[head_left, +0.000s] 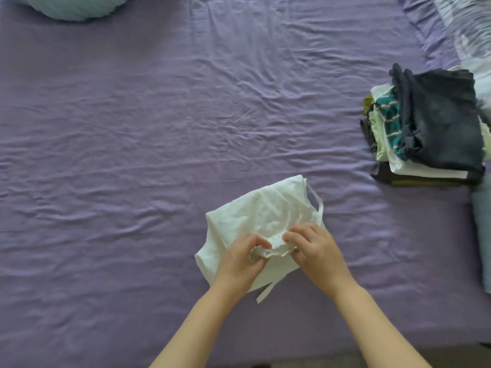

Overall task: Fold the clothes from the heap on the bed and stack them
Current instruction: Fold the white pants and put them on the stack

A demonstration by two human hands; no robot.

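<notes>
Head view: a white garment (261,221) with thin straps lies partly folded on the purple bed sheet (132,128), near the lower middle of the picture and just in front of the person. Its long axis runs diagonally — from the lower left corner up toward the upper right, where one strap (317,199) forms a loop beyond the edge. A second strap end (264,293) is seen sticking out at the near edge, between the two forearms.

The gathered near edge of the garment is pinched by both hands. The left hand (240,257) is curled around a bunched piece of the white fabric, and the right hand (316,249) is clenched on the same ruffled edge just beside it; the two grips are close together, nearly touching. Most of the cloth lies away from the grips, toward the far side, so the coming fold is judged to go forward or across this diagonal.

The stack of folded clothes (427,128) stands well apart at the right side of the bed, nearer to the right hand — a dark navy piece (446,123) is on top, with a teal striped item (390,120), white and pale green layers under it. No heap of unfolded clothes can be seen. A pale blue pillow (69,7) is partly visible at the far left corner.
</notes>
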